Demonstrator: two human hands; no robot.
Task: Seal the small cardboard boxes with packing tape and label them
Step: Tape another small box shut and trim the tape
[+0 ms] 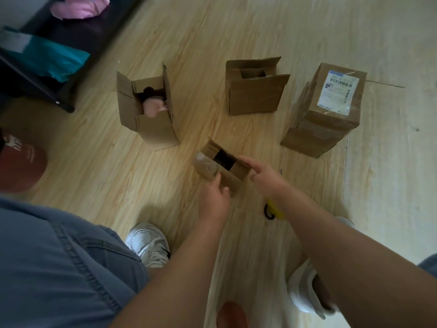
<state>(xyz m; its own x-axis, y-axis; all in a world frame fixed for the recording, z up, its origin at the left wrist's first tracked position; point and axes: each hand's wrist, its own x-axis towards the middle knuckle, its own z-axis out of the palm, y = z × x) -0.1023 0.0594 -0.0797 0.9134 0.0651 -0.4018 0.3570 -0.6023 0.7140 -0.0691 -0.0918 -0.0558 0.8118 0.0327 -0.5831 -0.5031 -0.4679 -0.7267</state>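
A small cardboard box (233, 172) is lifted above the wooden floor at the centre, its top open and dark inside. My left hand (214, 200) grips its near left side, beside a blurred, roundish brown thing (205, 165) that may be a tape roll. My right hand (264, 177) pinches the box's right flap between thumb and forefinger. Behind stand an open box (151, 129) with something pink inside, a second open box (253, 98), and a taped box (314, 129) bearing a white shipping label (338, 92).
A yellow tool with a black loop (274, 210) lies on the floor under my right forearm. My white shoes (149, 242) (303, 288) flank the space below. Dark furniture (61, 91) with a teal bag (47, 60) and a pink bag (80, 8) fills the upper left.
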